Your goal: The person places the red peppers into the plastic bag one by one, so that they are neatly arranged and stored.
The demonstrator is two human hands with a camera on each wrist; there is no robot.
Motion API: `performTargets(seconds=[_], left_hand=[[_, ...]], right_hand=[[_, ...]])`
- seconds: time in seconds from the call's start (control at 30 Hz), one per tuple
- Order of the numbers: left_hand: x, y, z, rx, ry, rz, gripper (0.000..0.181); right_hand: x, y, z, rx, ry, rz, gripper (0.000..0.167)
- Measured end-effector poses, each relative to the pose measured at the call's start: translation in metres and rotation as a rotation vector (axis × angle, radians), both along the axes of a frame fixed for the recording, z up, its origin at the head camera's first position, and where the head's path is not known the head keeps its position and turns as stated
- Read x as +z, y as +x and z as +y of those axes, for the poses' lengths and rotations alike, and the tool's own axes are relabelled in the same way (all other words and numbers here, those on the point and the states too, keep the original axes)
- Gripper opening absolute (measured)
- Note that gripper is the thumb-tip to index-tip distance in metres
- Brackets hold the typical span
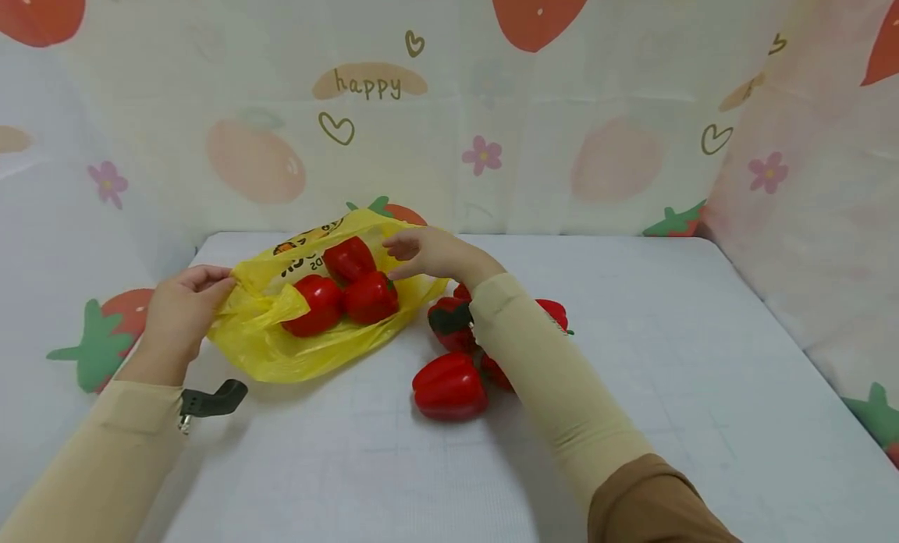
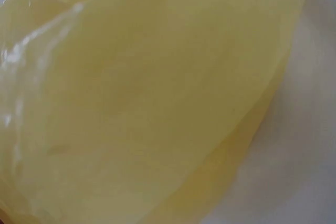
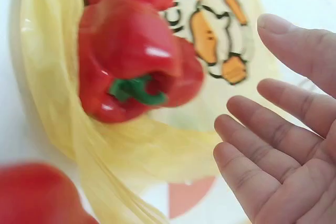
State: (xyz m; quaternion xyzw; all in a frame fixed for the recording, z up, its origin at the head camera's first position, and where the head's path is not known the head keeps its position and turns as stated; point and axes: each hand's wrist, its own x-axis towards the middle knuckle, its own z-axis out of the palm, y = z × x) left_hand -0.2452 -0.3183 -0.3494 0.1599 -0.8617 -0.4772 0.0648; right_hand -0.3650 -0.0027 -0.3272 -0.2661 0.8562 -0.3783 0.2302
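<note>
A yellow plastic bag (image 1: 302,360) with a printed cartoon lies at the back left of the table, and three red bell peppers (image 1: 314,305) sit in its opening. My left hand (image 1: 184,305) pinches the bag's left edge between thumb and fingers. Over the bag's right side is my right hand (image 1: 438,254), its fingers spread and holding nothing. In the right wrist view, the open palm (image 3: 283,156) faces a bell pepper (image 3: 126,40) with a green stem. Yellow bag film (image 2: 157,103) fills most of the left wrist view, hiding the left fingers.
Several more red bell peppers (image 1: 449,387) lie on the white table (image 1: 674,387) right of the bag, partly hidden under my right forearm. A fruit-printed cloth (image 1: 534,98) hangs behind the table. Dark camera mounts (image 1: 214,400) jut from both wrists.
</note>
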Motion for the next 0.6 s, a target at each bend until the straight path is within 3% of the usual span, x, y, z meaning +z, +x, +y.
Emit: performTargets(seconds=[0.33,0.6], left_hand=[[-0.003,0.003,0.002,-0.017,-0.008,-0.006,0.043],[-0.007,0.002,0.001,-0.020,-0.016,-0.004,0.044]], right_hand=[[0.022,0.011,0.052,-0.048,-0.086,0.046,0.052],[0.020,0.010,0.097,-0.114,-0.131,0.092,0.045]])
